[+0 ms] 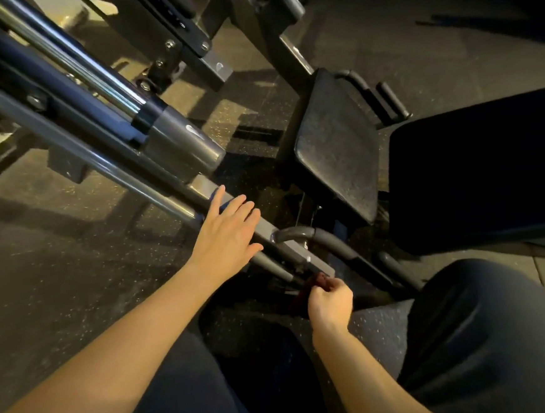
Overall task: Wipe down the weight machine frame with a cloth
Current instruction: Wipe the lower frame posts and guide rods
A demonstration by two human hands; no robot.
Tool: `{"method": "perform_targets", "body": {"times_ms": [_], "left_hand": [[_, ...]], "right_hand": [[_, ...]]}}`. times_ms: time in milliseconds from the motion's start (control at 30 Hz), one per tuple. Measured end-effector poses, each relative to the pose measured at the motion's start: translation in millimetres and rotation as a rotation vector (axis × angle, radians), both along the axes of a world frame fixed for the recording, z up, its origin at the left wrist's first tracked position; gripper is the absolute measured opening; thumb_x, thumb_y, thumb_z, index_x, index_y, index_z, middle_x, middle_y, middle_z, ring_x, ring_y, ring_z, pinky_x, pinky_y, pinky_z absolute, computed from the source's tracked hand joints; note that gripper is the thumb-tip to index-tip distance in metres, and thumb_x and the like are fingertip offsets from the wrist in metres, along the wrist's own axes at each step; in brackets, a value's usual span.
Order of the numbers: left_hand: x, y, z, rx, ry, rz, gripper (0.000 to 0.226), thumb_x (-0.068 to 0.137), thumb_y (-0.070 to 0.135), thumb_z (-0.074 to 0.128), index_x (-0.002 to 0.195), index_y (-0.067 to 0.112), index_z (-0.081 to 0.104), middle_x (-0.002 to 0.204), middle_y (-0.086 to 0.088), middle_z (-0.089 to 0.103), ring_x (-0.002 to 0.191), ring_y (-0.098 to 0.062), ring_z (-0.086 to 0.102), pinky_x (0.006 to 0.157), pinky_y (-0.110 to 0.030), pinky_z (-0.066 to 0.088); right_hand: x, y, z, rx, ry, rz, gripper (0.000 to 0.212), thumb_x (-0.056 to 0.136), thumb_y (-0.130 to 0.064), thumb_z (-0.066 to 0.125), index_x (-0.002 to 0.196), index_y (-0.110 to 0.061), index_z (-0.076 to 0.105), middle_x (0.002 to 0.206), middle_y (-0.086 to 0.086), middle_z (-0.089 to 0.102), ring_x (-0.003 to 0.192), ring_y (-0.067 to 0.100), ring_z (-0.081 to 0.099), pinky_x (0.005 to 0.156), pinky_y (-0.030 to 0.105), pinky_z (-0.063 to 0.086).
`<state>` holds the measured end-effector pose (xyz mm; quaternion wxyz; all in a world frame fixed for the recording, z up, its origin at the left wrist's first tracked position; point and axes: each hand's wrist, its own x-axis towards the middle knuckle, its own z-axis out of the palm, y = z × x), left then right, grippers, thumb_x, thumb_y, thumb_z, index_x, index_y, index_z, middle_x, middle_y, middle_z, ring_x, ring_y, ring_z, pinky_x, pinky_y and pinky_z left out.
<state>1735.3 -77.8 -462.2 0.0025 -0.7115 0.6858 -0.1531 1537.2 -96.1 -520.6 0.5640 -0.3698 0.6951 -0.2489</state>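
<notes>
The grey weight machine frame (178,142) runs diagonally from upper left down to the centre, with chrome guide rods beside it. My left hand (226,234) lies flat with fingers spread on the frame's lower grey bar, and a bit of blue shows under the fingertips. My right hand (329,301) is closed around a dark red cloth (313,284), pressed against the low end of the frame just below a curved black handle (312,235). Most of the cloth is hidden in shadow and by my fingers.
A black padded seat (335,146) and a large black back pad (477,170) stand to the right. My dark-clothed knees (490,336) fill the bottom. The speckled rubber floor (58,272) lies left of the frame. More frame parts and bolts sit at the top.
</notes>
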Motion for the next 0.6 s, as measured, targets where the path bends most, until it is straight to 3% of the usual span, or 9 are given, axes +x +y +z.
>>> {"method": "perform_targets", "body": {"times_ms": [100, 267, 433, 533, 600], "left_hand": [[2, -3, -3, 0.006, -0.012, 0.008, 0.065, 0.085, 0.052, 0.073, 0.136, 0.014, 0.061, 0.136, -0.005, 0.063, 0.136, -0.024, 0.051, 0.125, -0.057, 0.016], [4, -8, -6, -0.050, 0.049, 0.006, 0.058, 0.085, 0.044, 0.076, 0.133, 0.014, 0.063, 0.127, -0.004, 0.066, 0.128, -0.023, 0.056, 0.124, -0.053, 0.019], [4, -11, -13, -0.122, 0.134, 0.010, 0.057, 0.079, 0.037, 0.084, 0.127, 0.012, 0.066, 0.122, -0.005, 0.068, 0.124, -0.025, 0.059, 0.124, -0.052, 0.022], [4, -9, -18, -0.163, 0.171, 0.005, 0.057, 0.079, 0.034, 0.084, 0.127, 0.011, 0.066, 0.124, -0.006, 0.068, 0.126, -0.025, 0.058, 0.124, -0.053, 0.021], [4, -9, -21, -0.192, 0.193, 0.001, 0.057, 0.079, 0.033, 0.085, 0.128, 0.010, 0.066, 0.125, -0.006, 0.068, 0.126, -0.025, 0.058, 0.125, -0.053, 0.021]], "right_hand": [[-5, -7, -3, -0.113, 0.141, -0.084, 0.025, 0.100, -0.009, 0.055, 0.123, -0.013, 0.061, 0.104, 0.001, 0.061, 0.110, 0.029, 0.062, 0.097, 0.037, 0.047], [14, -17, -21, -0.178, 0.115, -0.140, 0.033, 0.103, -0.012, 0.051, 0.136, -0.017, 0.052, 0.127, 0.008, 0.065, 0.123, 0.030, 0.059, 0.107, 0.042, 0.045], [26, -10, -41, -0.322, 0.120, 0.065, 0.037, 0.106, -0.019, 0.049, 0.142, -0.022, 0.052, 0.136, 0.000, 0.061, 0.131, 0.020, 0.055, 0.115, 0.039, 0.040], [25, 0, -44, -0.496, 0.118, 0.232, 0.041, 0.104, -0.017, 0.052, 0.145, -0.025, 0.052, 0.143, -0.008, 0.054, 0.134, 0.007, 0.047, 0.119, 0.033, 0.035], [19, 4, -55, -0.595, 0.183, 0.310, 0.043, 0.102, -0.013, 0.056, 0.143, -0.023, 0.054, 0.145, -0.006, 0.054, 0.135, 0.007, 0.047, 0.119, 0.032, 0.035]]}}
